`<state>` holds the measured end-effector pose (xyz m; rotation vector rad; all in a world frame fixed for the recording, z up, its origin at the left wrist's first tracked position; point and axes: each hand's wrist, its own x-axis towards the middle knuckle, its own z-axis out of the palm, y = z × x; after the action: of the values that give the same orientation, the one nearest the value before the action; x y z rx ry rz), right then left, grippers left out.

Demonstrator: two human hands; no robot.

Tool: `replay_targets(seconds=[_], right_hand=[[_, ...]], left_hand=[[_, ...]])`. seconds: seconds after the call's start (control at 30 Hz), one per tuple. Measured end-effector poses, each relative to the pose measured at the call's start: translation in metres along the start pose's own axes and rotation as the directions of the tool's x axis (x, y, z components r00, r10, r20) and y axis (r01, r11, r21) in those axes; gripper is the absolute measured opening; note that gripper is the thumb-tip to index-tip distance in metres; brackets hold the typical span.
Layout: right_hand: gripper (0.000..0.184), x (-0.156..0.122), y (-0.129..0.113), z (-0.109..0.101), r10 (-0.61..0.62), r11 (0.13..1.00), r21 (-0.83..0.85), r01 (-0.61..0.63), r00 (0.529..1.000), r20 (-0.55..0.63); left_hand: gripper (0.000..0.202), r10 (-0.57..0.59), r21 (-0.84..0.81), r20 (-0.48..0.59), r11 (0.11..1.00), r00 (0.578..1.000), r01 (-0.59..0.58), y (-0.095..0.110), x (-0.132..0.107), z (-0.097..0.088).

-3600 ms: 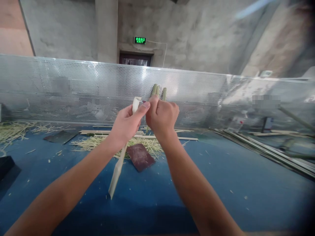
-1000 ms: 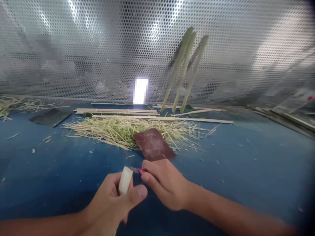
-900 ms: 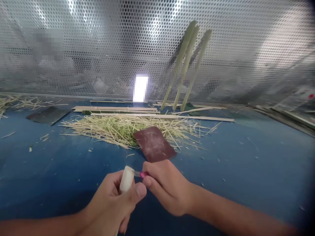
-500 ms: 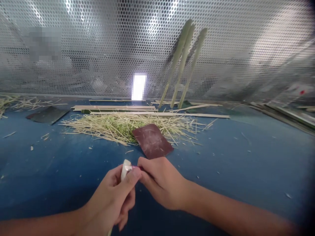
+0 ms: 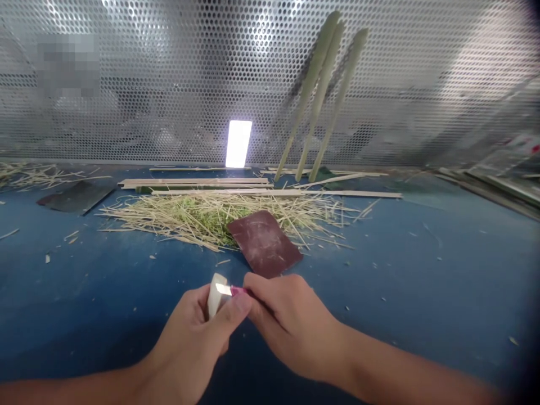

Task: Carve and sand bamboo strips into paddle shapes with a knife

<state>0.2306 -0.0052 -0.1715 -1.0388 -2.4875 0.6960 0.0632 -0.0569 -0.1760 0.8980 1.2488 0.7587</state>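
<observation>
Your left hand (image 5: 192,332) has its grip closed around a pale bamboo piece (image 5: 213,302), its upper end projecting above the curled index finger; your right hand (image 5: 293,323) has its grip clamped on a pink-handled knife (image 5: 237,291). One second ago the blade stood just right of the bamboo, and your left thumb was apart from the knife; now the blade overlaps the bamboo's face, catching bright light, and the thumb tip has closed up to the handle. Depth of any cut cannot be told. Against the earliest frame, both hands sit lower in view, below the brown sandpaper sheet (image 5: 265,243), which stays at the near edge of the shavings (image 5: 198,219) on the blue counter (image 5: 422,275).

Pose: your forearms enter from the lower left and lower right, the hands meeting left of centre. Your left thumb extends toward the right fist, whose knuckles face up. Three green strips (image 5: 319,93) lean against the perforated metal panel (image 5: 181,107).
</observation>
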Motion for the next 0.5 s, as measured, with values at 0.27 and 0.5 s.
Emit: replay_targets(seconds=[0.27, 0.5], right_hand=[[0.037, -0.006, -0.002, 0.005, 0.077, 0.995, -0.056, -0.081, 0.995, -0.071], [0.047, 0.003, 0.008, -0.007, 0.109, 0.989, 0.126, -0.081, 0.965, -0.237]], left_hand=[[0.059, -0.022, 0.051, -0.119, 0.998, 0.993, 0.028, 0.005, -0.001, 0.009], [0.061, -0.039, 0.066, -0.183, 0.996, 0.982, 0.052, -0.001, -0.006, 0.01]])
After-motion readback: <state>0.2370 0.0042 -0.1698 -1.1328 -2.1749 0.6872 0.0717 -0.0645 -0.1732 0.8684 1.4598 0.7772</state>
